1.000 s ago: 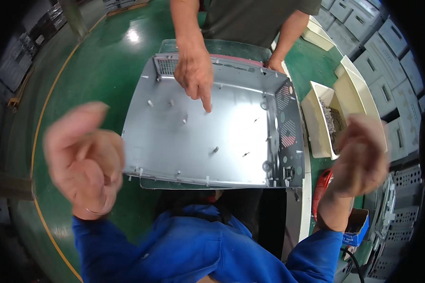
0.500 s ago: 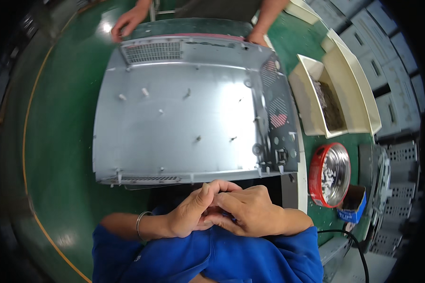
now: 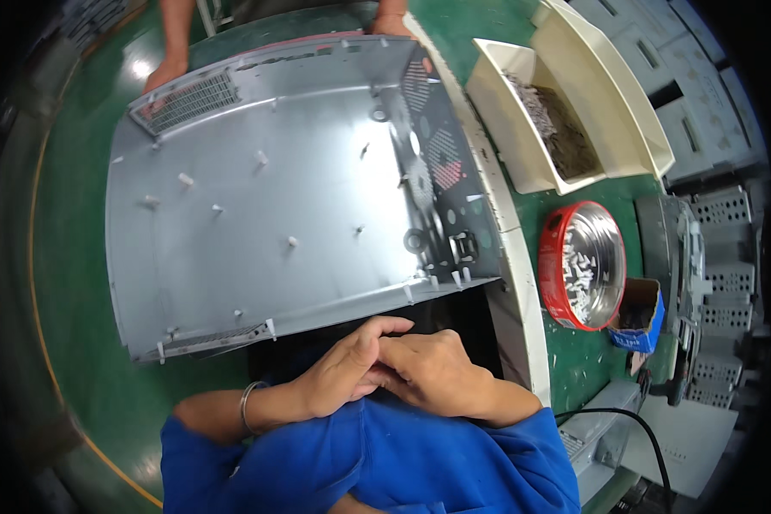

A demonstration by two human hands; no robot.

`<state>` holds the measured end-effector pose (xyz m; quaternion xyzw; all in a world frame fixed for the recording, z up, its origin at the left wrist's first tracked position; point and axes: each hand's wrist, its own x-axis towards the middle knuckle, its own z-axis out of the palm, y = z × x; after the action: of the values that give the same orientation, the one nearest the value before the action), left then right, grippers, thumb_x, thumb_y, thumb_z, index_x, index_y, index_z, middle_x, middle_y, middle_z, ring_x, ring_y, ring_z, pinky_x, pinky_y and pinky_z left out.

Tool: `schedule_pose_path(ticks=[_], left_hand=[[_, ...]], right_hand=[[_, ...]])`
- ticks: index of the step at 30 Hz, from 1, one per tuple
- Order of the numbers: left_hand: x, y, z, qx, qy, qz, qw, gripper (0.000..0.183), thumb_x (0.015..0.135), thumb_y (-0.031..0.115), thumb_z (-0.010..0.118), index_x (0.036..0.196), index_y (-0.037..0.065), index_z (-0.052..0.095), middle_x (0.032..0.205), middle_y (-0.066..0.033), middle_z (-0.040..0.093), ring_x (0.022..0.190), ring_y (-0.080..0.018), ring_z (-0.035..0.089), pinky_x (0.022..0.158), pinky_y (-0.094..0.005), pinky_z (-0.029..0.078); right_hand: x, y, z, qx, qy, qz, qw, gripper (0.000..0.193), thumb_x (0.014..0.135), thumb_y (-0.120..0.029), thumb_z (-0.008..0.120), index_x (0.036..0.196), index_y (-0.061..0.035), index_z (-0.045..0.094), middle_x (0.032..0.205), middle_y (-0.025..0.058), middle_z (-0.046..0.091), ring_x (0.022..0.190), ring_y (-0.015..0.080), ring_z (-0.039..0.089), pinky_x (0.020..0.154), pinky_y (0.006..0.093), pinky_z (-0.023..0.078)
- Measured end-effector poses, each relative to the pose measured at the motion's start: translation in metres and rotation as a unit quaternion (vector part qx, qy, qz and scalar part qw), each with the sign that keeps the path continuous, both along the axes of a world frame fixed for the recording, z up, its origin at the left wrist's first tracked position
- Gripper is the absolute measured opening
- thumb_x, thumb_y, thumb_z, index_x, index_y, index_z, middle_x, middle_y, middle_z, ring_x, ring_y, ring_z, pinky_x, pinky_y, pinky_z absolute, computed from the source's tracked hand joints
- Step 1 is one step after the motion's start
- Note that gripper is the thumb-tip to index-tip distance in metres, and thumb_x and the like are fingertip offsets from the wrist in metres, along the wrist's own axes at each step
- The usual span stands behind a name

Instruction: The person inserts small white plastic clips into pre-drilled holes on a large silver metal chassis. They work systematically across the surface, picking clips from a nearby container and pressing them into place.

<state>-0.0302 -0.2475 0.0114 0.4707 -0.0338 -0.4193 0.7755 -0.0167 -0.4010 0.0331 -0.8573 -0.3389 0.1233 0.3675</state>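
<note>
My left hand [image 3: 341, 373], with a silver bangle at the wrist, is curled up in front of my blue sleeves. Against it presses my right hand [image 3: 433, 367], its fingers bent into the left palm. Whatever lies between them is hidden by the fingers. Just beyond my hands is a large grey sheet-metal casing [image 3: 257, 223], tilted and open toward me. Several small white sleeves [image 3: 186, 179] cover posts on its floor and edges. Across from me, another person's hands [image 3: 164, 77] hold the casing's far side.
On the green bench at right, a round red tin [image 3: 557, 265] holds many white sleeves. Beside it is a small blue box [image 3: 636, 341]. Cream bins [image 3: 488, 86] stand at the far right, one with small parts inside. A black cable [image 3: 630, 415] curves at lower right.
The casing has turned, its right end swinging away from me and its left end coming nearer. In view, it sits further left. My hands stay together.
</note>
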Motion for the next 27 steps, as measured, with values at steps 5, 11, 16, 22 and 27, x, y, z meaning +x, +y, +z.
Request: schedule_pose_path(ticks=[5, 11, 16, 22, 27], left_hand=[[-0.004, 0.004, -0.005, -0.022, 0.069, 0.013, 0.997, 0.061, 0.084, 0.053, 0.025, 0.12, 0.004, 0.029, 0.089, -0.0061, 0.049, 0.057, -0.0043, 0.035, 0.045, -0.0167, 0.027], [-0.012, 0.016, -0.016, -0.036, 0.072, 0.033, 0.996, 0.071, 0.081, 0.059, 0.014, 0.122, 0.004, 0.028, 0.066, -0.0019, 0.046, 0.045, -0.0032, 0.026, 0.039, -0.0167, 0.021], [-0.024, 0.02, -0.035, -0.109, 0.133, 0.061, 0.983, 0.071, 0.079, 0.061, 0.021, 0.115, 0.002, 0.034, 0.07, -0.0012, 0.042, 0.047, -0.004, 0.026, 0.038, -0.0172, 0.021], [-0.026, 0.024, -0.053, -0.132, 0.189, 0.01, 0.973, 0.063, 0.076, 0.066, 0.024, 0.104, 0.012, 0.042, 0.062, 0.004, 0.037, 0.05, -0.0034, 0.026, 0.041, -0.0153, 0.021], [-0.025, 0.034, -0.06, -0.047, 0.173, 0.017, 0.984, 0.05, 0.08, 0.059, 0.031, 0.091, 0.013, 0.048, 0.061, 0.0032, 0.042, 0.05, -0.0027, 0.031, 0.041, -0.0141, 0.025]], right_hand=[[0.001, 0.005, 0.0, 0.009, 0.031, -0.011, 0.999, 0.018, 0.064, -0.01, 0.065, 0.078, -0.0063, 0.055, 0.06, 0.0094, 0.055, 0.05, 0.0233, 0.054, 0.044, 0.0293, 0.041], [-0.005, 0.022, -0.011, -0.021, 0.046, 0.009, 0.999, 0.016, 0.064, -0.007, 0.064, 0.078, -0.0055, 0.056, 0.065, 0.0092, 0.057, 0.053, 0.0232, 0.056, 0.046, 0.0286, 0.043], [-0.003, 0.034, -0.012, -0.062, 0.09, 0.011, 0.994, 0.015, 0.064, -0.011, 0.066, 0.076, -0.0063, 0.058, 0.061, 0.0086, 0.058, 0.053, 0.0224, 0.058, 0.047, 0.0276, 0.044], [-0.001, 0.041, -0.019, -0.124, 0.118, 0.026, 0.985, 0.013, 0.065, -0.014, 0.066, 0.075, -0.0086, 0.06, 0.061, 0.0071, 0.058, 0.052, 0.021, 0.057, 0.045, 0.0296, 0.043], [0.003, 0.048, -0.029, -0.079, 0.155, 0.022, 0.985, 0.014, 0.062, -0.008, 0.068, 0.074, -0.0025, 0.061, 0.064, 0.0118, 0.059, 0.055, 0.024, 0.058, 0.05, 0.0285, 0.044]])
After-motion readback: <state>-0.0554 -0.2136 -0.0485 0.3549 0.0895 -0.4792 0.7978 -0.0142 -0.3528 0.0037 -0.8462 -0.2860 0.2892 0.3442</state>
